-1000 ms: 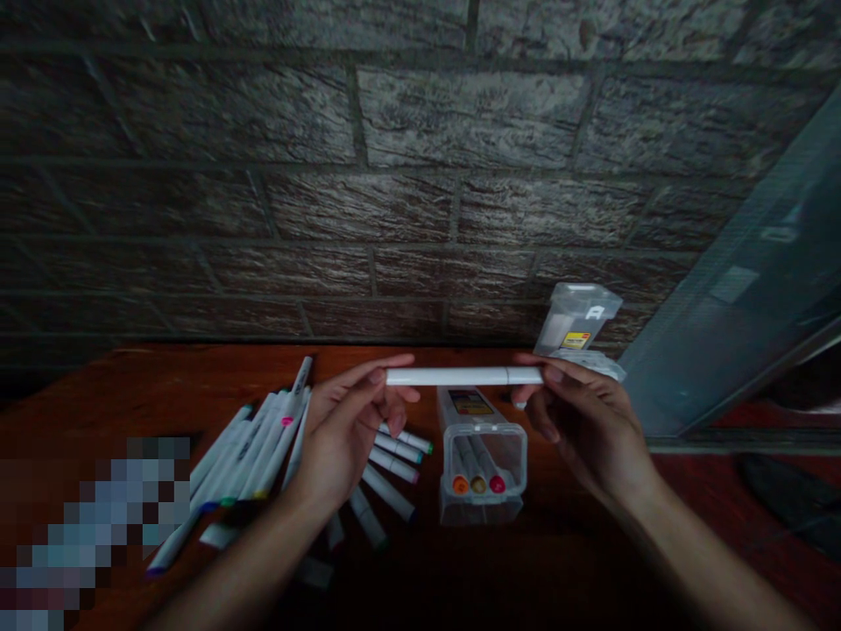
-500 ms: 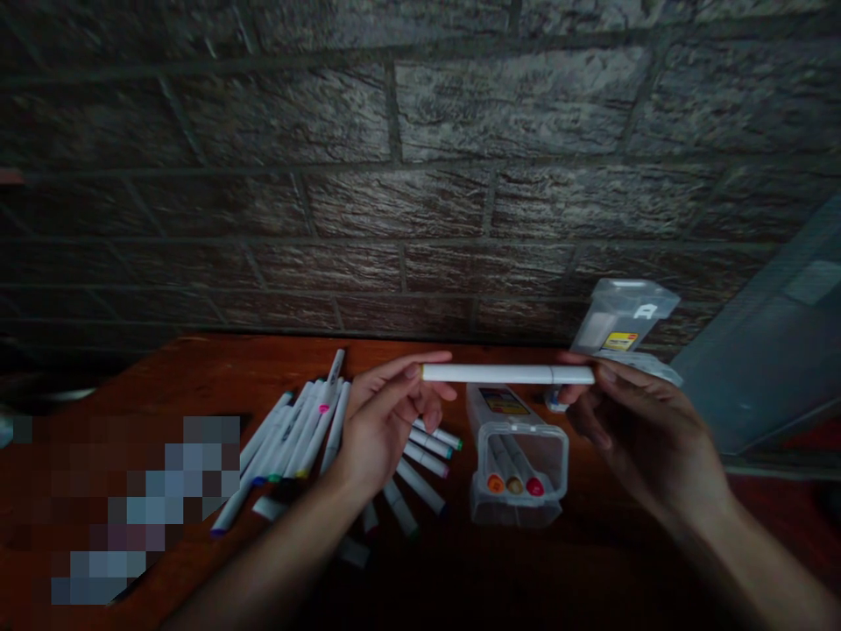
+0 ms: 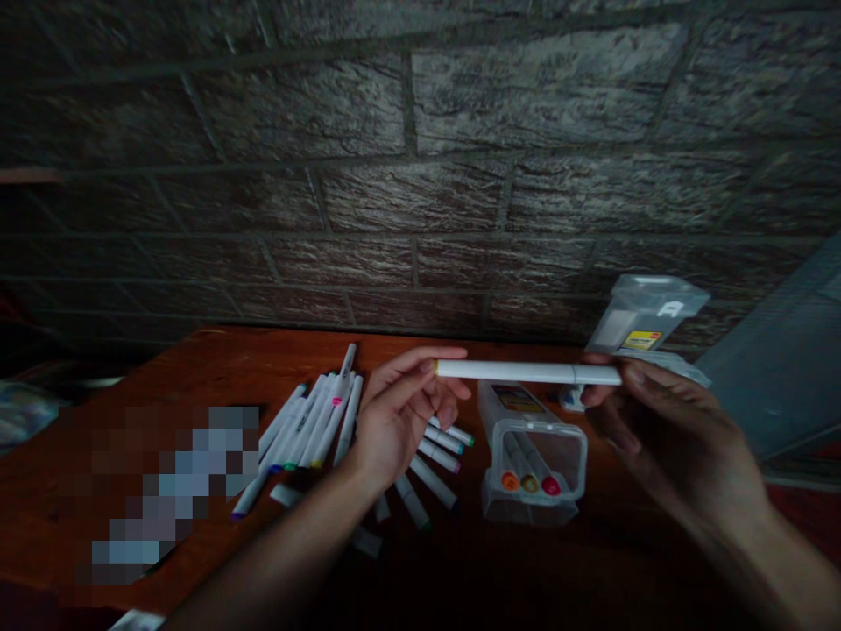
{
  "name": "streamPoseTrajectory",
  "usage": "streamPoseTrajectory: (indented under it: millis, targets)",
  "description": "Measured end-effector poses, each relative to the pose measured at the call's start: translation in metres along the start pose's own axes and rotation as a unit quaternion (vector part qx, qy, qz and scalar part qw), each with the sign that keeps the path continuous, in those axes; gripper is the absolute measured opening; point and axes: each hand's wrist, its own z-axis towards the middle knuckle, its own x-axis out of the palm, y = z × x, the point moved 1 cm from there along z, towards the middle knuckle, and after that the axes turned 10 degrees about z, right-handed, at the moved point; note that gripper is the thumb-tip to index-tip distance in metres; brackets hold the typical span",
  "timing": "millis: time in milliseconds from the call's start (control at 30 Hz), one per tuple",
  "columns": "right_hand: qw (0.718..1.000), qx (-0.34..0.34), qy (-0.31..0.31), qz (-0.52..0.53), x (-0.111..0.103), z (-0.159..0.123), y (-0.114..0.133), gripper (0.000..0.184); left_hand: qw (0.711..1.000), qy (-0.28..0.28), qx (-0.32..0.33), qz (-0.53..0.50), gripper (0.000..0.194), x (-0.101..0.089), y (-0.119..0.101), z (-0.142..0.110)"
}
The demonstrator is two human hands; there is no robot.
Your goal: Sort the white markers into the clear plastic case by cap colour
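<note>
A white marker [image 3: 526,372] is held level above the table, one end pinched by my left hand [image 3: 400,412], the other by my right hand [image 3: 663,429]. Below it lies a clear plastic marker case [image 3: 533,443] on its side, with three markers inside showing orange, brown and red caps. Several white markers [image 3: 308,425] lie in a bunch to the left of my left hand. A few more markers [image 3: 437,456] lie under that hand.
The wooden table [image 3: 197,368] stands against a dark brick wall [image 3: 420,175]. A second clear case [image 3: 640,320] with a yellow label stands at the back right. A grey panel [image 3: 781,368] leans at the far right. A blurred patch covers something at the table's left.
The view has swung left, so everything sits further right in the picture. Both hands keep the same hold on the marker, which stays level.
</note>
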Motion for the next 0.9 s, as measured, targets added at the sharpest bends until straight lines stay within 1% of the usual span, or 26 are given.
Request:
streamPoseTrajectory:
  millis: [200, 433, 567, 733, 900]
  targets:
    - [1.000, 0.004, -0.005, 0.007, 0.0005, 0.0007, -0.0001, 0.028, 1.000, 0.005, 0.004, -0.001, 0.025, -0.0008, 0.0022, 0.0006]
    - [1.000, -0.006, -0.003, -0.010, -0.0007, -0.0007, -0.0017, 0.025, 1.000, 0.007, 0.007, 0.004, 0.024, -0.0005, 0.0023, 0.0008]
    - [0.999, -0.018, 0.013, -0.030, -0.0021, 0.0003, -0.0026, 0.030, 1.000, 0.007, 0.009, 0.010, 0.022, -0.0005, 0.0035, 0.0009]
    - [0.998, -0.029, 0.022, -0.042, -0.0035, 0.0018, -0.0049, 0.029, 0.999, 0.006, 0.025, 0.039, 0.021, -0.0023, 0.0071, -0.0003]
    - [0.998, -0.032, 0.009, -0.045, -0.0017, 0.0013, -0.0045, 0.028, 0.997, -0.006, 0.025, 0.067, 0.020, -0.0023, 0.0064, 0.0000]
